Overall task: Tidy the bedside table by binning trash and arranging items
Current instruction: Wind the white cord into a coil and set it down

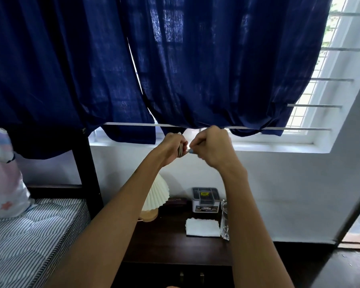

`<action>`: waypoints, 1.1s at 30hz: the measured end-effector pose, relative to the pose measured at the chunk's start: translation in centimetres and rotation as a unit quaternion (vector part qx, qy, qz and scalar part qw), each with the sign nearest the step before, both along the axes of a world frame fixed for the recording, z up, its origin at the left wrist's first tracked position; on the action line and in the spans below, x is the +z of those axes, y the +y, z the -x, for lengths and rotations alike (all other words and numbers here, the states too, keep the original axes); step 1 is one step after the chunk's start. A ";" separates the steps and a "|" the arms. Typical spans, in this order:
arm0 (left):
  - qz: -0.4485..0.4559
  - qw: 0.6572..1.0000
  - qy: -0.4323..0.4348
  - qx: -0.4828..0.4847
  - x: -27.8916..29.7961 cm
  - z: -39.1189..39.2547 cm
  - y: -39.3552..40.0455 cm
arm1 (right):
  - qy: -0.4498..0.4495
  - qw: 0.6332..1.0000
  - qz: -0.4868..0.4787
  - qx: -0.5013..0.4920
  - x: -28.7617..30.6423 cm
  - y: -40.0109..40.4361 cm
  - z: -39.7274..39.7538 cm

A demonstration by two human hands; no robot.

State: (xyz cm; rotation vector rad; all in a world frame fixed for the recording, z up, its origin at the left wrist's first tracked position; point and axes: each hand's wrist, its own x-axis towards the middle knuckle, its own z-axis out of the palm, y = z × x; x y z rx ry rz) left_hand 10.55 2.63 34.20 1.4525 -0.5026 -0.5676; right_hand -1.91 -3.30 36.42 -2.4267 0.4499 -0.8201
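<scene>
Apparently both hands work raised above the counter (pixel 175 242); left hand (pixel 173 147) fingers grip a small flat stack (pixel 180 150); right hand (pixel 209 147) fingers pinch something small, unidentifiable.

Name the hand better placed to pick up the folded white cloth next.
Probably the right hand: the white cloth lies under the right forearm, though both hands are raised, gripping small items by the curtain.

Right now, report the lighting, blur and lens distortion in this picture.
Head view: strong backlight from the window blows out its right side; the blue curtain glows where light passes through. The bedside table lies in dim shade. Wide-angle bend curves the window bars. Both hands are slightly soft, the held item unclear.
</scene>
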 end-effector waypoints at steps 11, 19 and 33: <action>-0.108 0.971 -0.041 -0.209 0.9 1.9 0.8 | -0.100 0.987 -0.084 0.097 1.5 -3.8 -0.5; -0.077 0.965 -0.091 -0.235 0.6 1.5 0.7 | -0.126 0.955 -0.201 0.181 -0.4 -5.8 -0.8; 0.039 0.991 -0.024 -0.123 -1.5 0.2 0.5 | -0.096 0.910 -0.354 0.195 -3.1 -5.2 -2.0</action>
